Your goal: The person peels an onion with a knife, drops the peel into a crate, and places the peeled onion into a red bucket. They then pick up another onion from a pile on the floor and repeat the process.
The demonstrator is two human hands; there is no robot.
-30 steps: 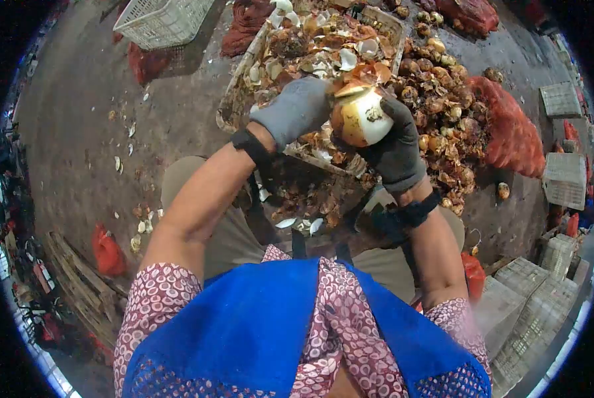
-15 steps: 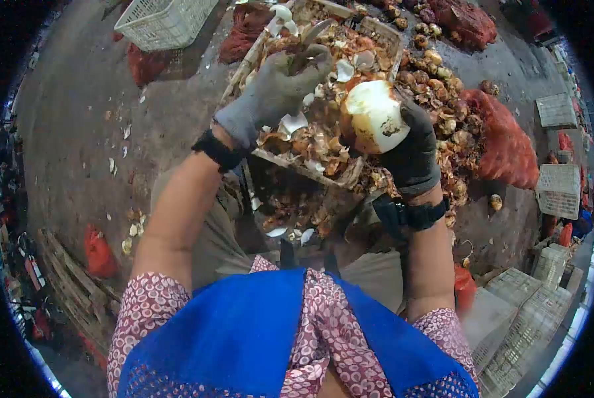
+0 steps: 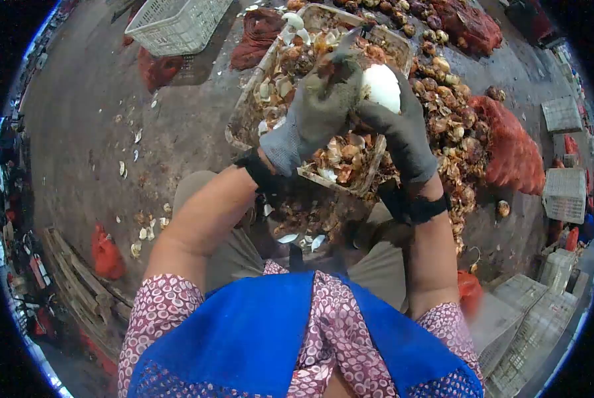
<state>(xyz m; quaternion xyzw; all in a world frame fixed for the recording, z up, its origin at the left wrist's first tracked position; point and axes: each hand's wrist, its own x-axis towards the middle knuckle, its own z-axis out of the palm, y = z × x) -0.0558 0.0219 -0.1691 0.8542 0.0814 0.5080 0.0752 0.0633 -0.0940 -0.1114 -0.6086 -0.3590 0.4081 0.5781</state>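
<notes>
A large white onion (image 3: pixel 381 87), with most of its brown skin off, is in my gloved right hand (image 3: pixel 406 136), whose fingers wrap its right side and underside. My gloved left hand (image 3: pixel 323 106) is closed around a knife (image 3: pixel 347 44), its blade pointing up and away, and touches or nearly touches the left of the onion. The left fingertips and the knife handle are partly hidden. Both hands are over a pale crate (image 3: pixel 237 116) that holds brown skins and white peel pieces.
A heap of unpeeled onions (image 3: pixel 453 126) lies right of the crate, beside a red mesh sack (image 3: pixel 509 149). An empty white basket (image 3: pixel 181 33) stands at the upper left. Wooden planks (image 3: pixel 78 285) lie at the lower left, stacked crates (image 3: pixel 526 312) at the lower right.
My left hand has moved right, up against the onion. The onion has turned, with its white side up and its lower part now behind my fingers. The view has shifted slightly.
</notes>
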